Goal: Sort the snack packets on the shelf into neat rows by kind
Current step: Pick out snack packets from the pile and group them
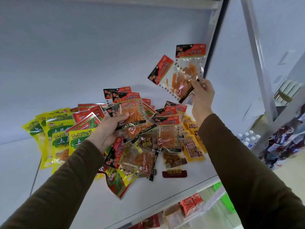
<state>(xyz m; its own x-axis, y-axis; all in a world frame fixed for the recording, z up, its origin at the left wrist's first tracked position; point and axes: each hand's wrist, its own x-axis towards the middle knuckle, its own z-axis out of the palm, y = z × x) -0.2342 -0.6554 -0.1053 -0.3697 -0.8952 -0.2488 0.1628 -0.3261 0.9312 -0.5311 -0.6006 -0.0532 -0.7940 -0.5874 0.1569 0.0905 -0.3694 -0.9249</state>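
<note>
A loose pile of snack packets [145, 142] covers the white shelf [173, 192]. My left hand [109, 129] is shut on a small stack of clear gluten-strip packets [130, 111] with red and black headers, held just above the pile. My right hand [202, 95] is raised to the right, pinching two packets of the same kind [183, 75] by their lower edges, fanned apart in the air. Yellow-green TuDouSi packets [57, 138] overlap at the left of the pile. Red packets [89, 116] lie behind them. Yellow packets [193, 142] lie at the right.
A grey shelf upright [212, 38] stands just behind my right hand. The shelf above [115, 4] forms a low ceiling. Red cartons [191, 205] sit on the shelf below. Water bottles [249, 138] and more goods stand to the far right.
</note>
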